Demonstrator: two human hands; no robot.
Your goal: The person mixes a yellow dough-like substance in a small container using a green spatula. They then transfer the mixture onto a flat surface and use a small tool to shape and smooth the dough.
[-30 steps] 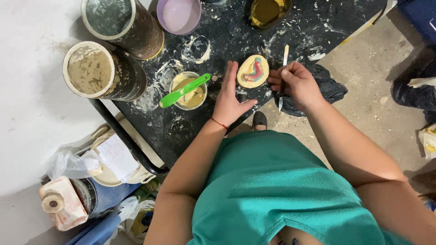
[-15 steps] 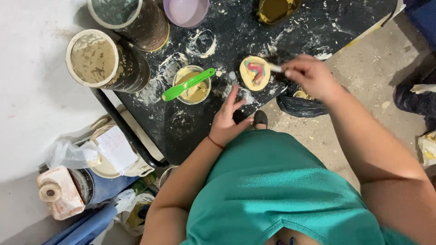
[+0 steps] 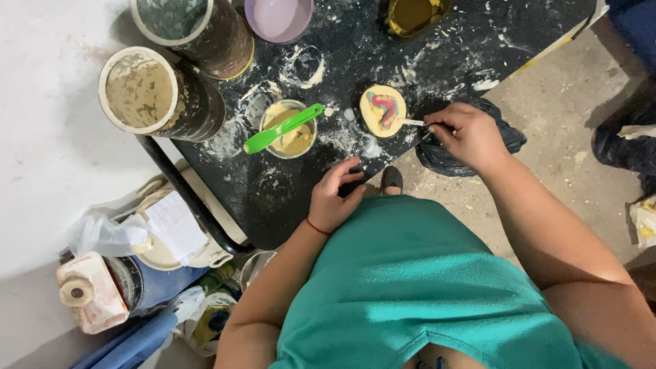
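Right hand [image 3: 471,137]: fingers pinched on a thin white stick [image 3: 413,123], its tip touching the disc.
Disc [image 3: 383,109]: round, cream, coloured centre; flat on the black table [image 3: 451,48].
Left hand [image 3: 335,198]: fingers loosely curled, holding nothing, at the table edge.
Nearby: small cup [image 3: 290,130] with green spatula [image 3: 281,128]; two large tins [image 3: 157,96]; purple bowl [image 3: 279,17].
Obstruction: nothing between hand and disc.

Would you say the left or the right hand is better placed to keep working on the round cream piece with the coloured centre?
Probably the right hand: its thin tool touches the round piece. The left hand is empty at the table edge.
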